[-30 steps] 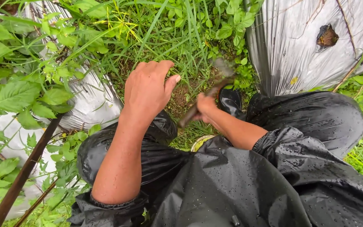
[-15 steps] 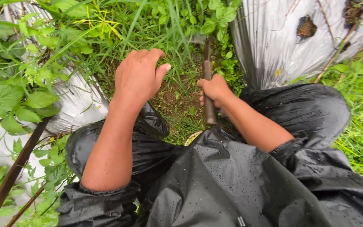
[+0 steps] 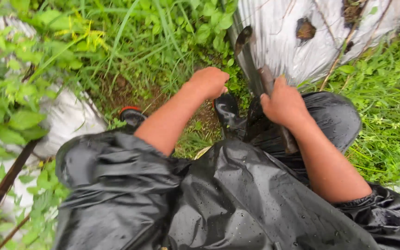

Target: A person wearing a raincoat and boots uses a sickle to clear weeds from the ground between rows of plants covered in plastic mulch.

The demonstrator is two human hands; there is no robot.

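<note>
My left hand [image 3: 209,82] is curled into a fist low over the weeds and bare soil [image 3: 200,125] of a furrow. Whether any grass is inside it is hidden. My right hand [image 3: 283,103] grips the wooden handle of a hand tool [image 3: 265,78]. The tool's dark curved blade [image 3: 244,37] points up against the silver plastic sheet [image 3: 278,28] on the right. The handle's lower end [image 3: 290,141] lies along my wet black trouser leg. My two hands are about a hand's width apart.
I squat in wet black rain gear [image 3: 237,199], with black boots [image 3: 230,111] in the furrow. Silver plastic-covered beds with holes flank both sides, the left bed [image 3: 65,122] overgrown with leafy weeds. A brown stick [image 3: 5,185] leans at lower left.
My left hand went from spread fingers to a closed fist lower in the weeds. My right hand shifted right with the tool, whose blade now lies against the silver sheet.
</note>
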